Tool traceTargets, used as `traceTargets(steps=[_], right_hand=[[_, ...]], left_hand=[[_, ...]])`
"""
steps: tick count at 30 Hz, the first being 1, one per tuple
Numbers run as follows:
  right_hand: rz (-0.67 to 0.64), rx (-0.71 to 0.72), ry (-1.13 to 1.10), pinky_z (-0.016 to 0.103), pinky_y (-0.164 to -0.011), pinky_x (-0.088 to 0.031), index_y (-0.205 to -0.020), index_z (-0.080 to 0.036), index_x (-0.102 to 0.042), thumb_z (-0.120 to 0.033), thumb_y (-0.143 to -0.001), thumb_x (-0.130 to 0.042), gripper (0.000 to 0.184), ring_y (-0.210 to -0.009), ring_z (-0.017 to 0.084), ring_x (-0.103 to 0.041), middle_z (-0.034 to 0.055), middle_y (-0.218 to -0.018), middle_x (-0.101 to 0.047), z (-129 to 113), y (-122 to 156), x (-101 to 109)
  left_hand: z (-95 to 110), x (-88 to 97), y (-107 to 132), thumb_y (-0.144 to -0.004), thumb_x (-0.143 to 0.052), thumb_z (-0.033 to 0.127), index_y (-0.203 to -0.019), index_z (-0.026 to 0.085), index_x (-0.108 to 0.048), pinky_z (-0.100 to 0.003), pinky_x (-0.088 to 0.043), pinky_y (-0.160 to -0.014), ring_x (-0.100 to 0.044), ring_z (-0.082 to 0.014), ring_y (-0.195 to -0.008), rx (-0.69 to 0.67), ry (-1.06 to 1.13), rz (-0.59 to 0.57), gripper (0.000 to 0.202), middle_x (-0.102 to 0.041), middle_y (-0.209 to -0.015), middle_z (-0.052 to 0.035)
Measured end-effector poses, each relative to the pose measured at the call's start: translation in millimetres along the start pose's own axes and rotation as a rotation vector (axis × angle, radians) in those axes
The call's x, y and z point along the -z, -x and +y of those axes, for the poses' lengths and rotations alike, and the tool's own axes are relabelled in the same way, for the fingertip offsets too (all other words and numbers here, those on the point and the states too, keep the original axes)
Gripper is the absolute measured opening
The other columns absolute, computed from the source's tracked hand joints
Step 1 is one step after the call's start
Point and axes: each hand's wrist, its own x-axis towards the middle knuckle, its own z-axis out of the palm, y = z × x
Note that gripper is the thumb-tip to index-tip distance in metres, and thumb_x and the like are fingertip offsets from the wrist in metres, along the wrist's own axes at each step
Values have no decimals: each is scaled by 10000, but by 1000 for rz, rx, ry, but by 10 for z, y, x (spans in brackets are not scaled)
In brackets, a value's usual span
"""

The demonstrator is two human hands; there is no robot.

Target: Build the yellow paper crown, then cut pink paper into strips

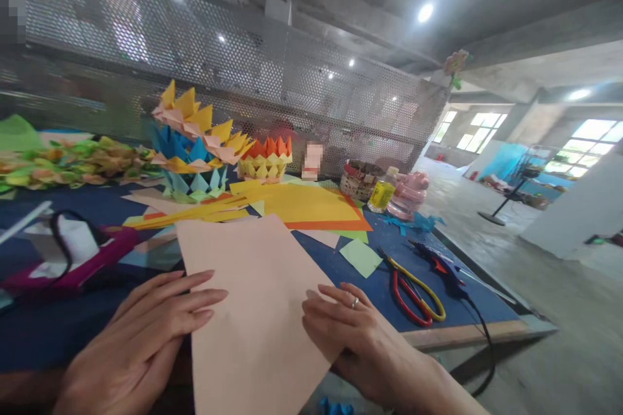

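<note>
A large pale pink paper sheet (248, 311) is held in front of me, its near end reaching past the table's front edge. My left hand (156, 324) grips its left edge, with the fingers lying over the top and the thumb out of sight. On the opposite edge my right hand (345, 331), with a ring on one finger, holds the sheet, fingers bent over it. Beyond the sheet lie stacked yellow and orange papers (302, 204). A light green paper square (361, 258) rests to the right.
Red-and-yellow-handled pliers (418, 292) and a corded glue gun (440, 269) lie on the right. Folded-paper baskets (195, 149) stand at the back, near a yellow-labelled bottle (383, 191). A magenta object (73, 266) sits left. A perforated metal panel (292, 78) borders the table (311, 259).
</note>
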Motion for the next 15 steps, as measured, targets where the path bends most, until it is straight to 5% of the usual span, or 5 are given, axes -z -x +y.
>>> traceTargets(steps=[5,10,15], right_hand=[[166,149,235,355,-1138,-333,-1241,-206,-596,-166,-979,-431,312,-1312,148,-484,26,-1302,-642,-8,72,-77],[316,211,464,417,-1143,-341,-1266,-117,-597,-142,-996,-318,389,-1242,217,-549,77,-1285,-649,-135,149,-254],[417,220,459,381,-1151,-337,-1157,-119,-664,-119,-981,-369,344,-1151,201,-610,65,-1174,-710,-226,152,-365]], left_hand=[[-56,0,74,-861,-477,108,-983,272,-612,-345,-363,-1053,-594,-173,-1172,-21,-220,-198,246,-708,-1151,61],[213,93,226,-789,-436,98,-1311,222,-503,-395,-355,-1098,-544,-228,-1248,11,-268,-256,541,-611,-1326,-42],[335,228,453,-749,-474,202,-1446,248,-396,-387,-359,-1117,-565,-245,-1234,-51,-211,-447,703,-554,-1404,-23]])
